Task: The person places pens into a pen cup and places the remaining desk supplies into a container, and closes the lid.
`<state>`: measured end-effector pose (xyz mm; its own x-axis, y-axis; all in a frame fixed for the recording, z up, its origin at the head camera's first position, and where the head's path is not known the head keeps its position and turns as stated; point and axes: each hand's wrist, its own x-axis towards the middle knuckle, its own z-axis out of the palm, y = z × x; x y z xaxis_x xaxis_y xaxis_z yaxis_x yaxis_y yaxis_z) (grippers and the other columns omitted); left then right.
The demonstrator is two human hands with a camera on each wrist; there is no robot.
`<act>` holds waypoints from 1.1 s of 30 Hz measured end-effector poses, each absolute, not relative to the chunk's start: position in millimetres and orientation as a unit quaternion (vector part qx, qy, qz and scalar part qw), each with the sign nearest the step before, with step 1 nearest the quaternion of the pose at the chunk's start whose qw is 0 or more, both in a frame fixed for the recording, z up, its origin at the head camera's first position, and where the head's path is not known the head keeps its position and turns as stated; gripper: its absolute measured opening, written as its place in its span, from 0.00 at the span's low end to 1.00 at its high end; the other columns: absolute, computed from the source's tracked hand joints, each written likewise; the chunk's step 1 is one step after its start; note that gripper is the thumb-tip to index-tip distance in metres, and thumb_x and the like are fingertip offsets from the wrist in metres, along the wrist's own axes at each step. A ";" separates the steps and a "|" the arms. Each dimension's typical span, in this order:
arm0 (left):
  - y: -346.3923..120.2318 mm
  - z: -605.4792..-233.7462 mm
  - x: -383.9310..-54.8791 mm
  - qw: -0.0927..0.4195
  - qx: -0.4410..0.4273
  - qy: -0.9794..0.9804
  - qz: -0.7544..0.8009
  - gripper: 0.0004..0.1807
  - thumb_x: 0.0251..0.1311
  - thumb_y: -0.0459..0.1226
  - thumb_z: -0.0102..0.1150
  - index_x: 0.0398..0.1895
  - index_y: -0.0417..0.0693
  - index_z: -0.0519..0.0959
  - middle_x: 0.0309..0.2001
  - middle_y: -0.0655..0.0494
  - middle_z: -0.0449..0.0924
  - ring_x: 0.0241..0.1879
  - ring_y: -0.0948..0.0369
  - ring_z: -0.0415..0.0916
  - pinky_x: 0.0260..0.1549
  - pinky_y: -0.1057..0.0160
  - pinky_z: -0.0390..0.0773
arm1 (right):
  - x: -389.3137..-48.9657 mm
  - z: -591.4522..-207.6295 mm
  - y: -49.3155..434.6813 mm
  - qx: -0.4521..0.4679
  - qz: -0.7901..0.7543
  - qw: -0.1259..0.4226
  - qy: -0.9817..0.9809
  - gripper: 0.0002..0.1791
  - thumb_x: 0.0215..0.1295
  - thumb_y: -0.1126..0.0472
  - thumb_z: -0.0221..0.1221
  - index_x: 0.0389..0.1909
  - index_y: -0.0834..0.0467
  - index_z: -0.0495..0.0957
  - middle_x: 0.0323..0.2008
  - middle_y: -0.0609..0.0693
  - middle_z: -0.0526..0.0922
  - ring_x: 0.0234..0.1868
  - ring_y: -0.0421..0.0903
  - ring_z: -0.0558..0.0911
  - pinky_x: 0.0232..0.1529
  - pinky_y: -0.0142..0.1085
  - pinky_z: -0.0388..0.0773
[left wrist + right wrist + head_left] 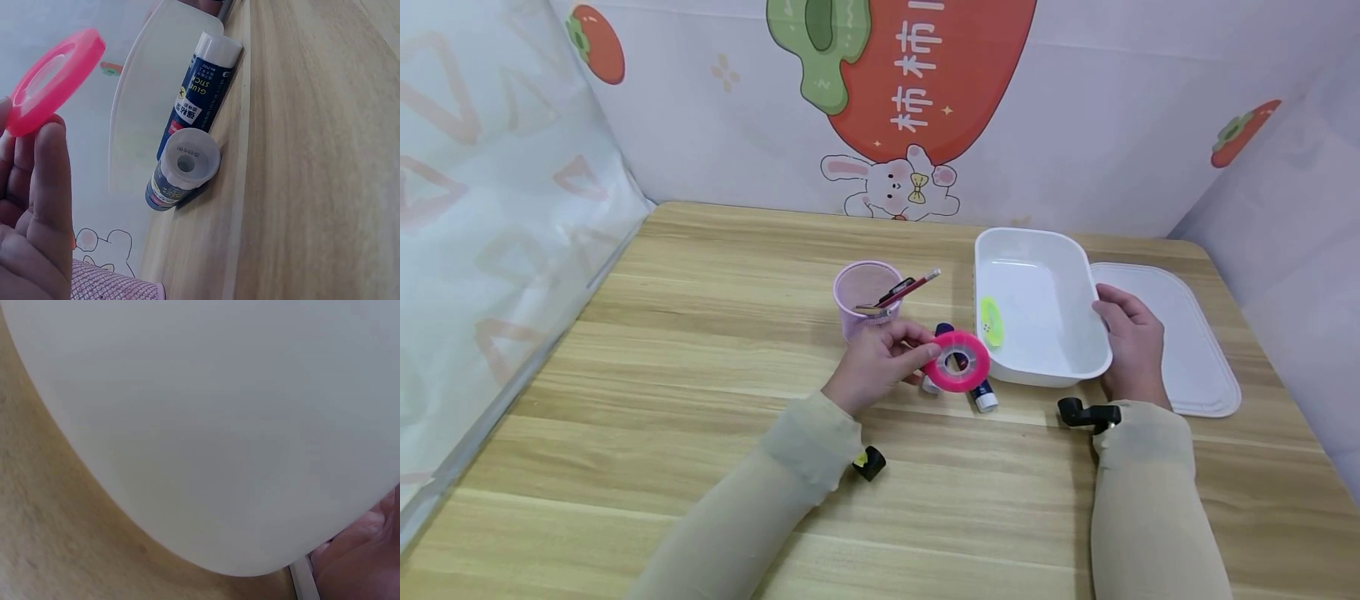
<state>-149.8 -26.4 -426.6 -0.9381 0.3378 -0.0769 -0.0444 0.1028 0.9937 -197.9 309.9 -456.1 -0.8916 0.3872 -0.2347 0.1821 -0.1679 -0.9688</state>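
My left hand (pixel 880 360) pinches a bright pink roll of tape (pixel 976 363) by its edge, thumb and fingers on its near side. In the left wrist view the tape roll (pixel 81 65) is raised above the table. Under and beside it lie two dark blue glue sticks with white caps, the farther glue stick (pixel 203 94) and the nearer glue stick (pixel 169 181). My right hand (pixel 1131 342) grips the right side of a white plastic bin (pixel 1045 308). A fluorescent yellow-green oval item (pixel 992 322) sits inside the bin, by its left wall.
Left of the bin stands a pink mesh pen cup (pixel 857 287) holding a red pencil (pixel 913 287) and other pens. A white lid (pixel 1198 358) lies flat to the right of the bin. The wooden table (pixel 662 350) meets a printed cloth backdrop (pixel 700 125) behind.
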 end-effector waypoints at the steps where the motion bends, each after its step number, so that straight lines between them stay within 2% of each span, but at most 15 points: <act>1: -26.2 -426.9 -149.8 0.147 0.100 0.731 0.659 0.08 0.65 0.34 0.66 0.44 0.41 0.83 0.38 0.49 0.84 0.34 0.49 0.83 0.34 0.60 0.87 | -197.8 -456.2 310.1 -0.222 0.731 0.069 -0.642 0.22 0.72 0.53 0.61 0.64 0.50 0.78 0.66 0.47 0.73 0.65 0.43 0.73 0.46 0.23 0.80; 7: -24.9 -426.7 -150.0 0.157 0.102 0.740 0.646 0.08 0.67 0.39 0.64 0.43 0.44 0.83 0.36 0.50 0.84 0.36 0.40 0.80 0.31 0.62 0.85 | -198.1 -456.5 310.4 -0.221 0.730 0.067 -0.643 0.22 0.72 0.53 0.61 0.65 0.50 0.77 0.66 0.47 0.73 0.66 0.44 0.72 0.46 0.23 0.80; 12: -23.8 -426.2 -151.6 0.152 0.111 0.743 0.642 0.09 0.69 0.40 0.62 0.44 0.44 0.82 0.36 0.51 0.84 0.37 0.40 0.79 0.30 0.63 0.84 | -199.0 -457.0 310.8 -0.222 0.728 0.068 -0.645 0.22 0.72 0.52 0.61 0.65 0.50 0.78 0.66 0.47 0.73 0.66 0.44 0.72 0.46 0.23 0.80; 16: -22.2 -425.5 -153.1 0.144 0.114 0.742 0.645 0.09 0.69 0.39 0.62 0.44 0.43 0.82 0.36 0.50 0.84 0.37 0.42 0.79 0.30 0.64 0.84 | -198.6 -457.4 311.7 -0.229 0.723 0.064 -0.649 0.22 0.72 0.52 0.60 0.65 0.49 0.77 0.67 0.46 0.72 0.66 0.44 0.72 0.45 0.23 0.80; 23: -15.5 -423.7 -156.3 0.130 0.102 0.732 0.661 0.08 0.68 0.38 0.63 0.45 0.43 0.82 0.39 0.50 0.84 0.34 0.56 0.82 0.37 0.61 0.86 | -197.5 -459.4 313.4 -0.234 0.713 0.062 -0.659 0.22 0.72 0.50 0.60 0.65 0.48 0.77 0.68 0.46 0.72 0.66 0.43 0.72 0.45 0.22 0.79; 33: -11.3 -422.3 -159.2 0.148 0.094 0.732 0.658 0.10 0.67 0.35 0.64 0.49 0.44 0.82 0.43 0.52 0.83 0.40 0.57 0.81 0.44 0.64 0.85 | -200.4 -458.5 309.7 -0.231 0.718 0.065 -0.654 0.22 0.72 0.51 0.60 0.65 0.48 0.77 0.67 0.46 0.72 0.66 0.44 0.72 0.45 0.23 0.80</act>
<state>-159.2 -11.3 -422.3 -0.9387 0.3318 -0.0932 -0.0573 0.1162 0.9916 -200.4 309.7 -458.5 -0.8850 0.3948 -0.2466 0.2090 -0.1363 -0.9684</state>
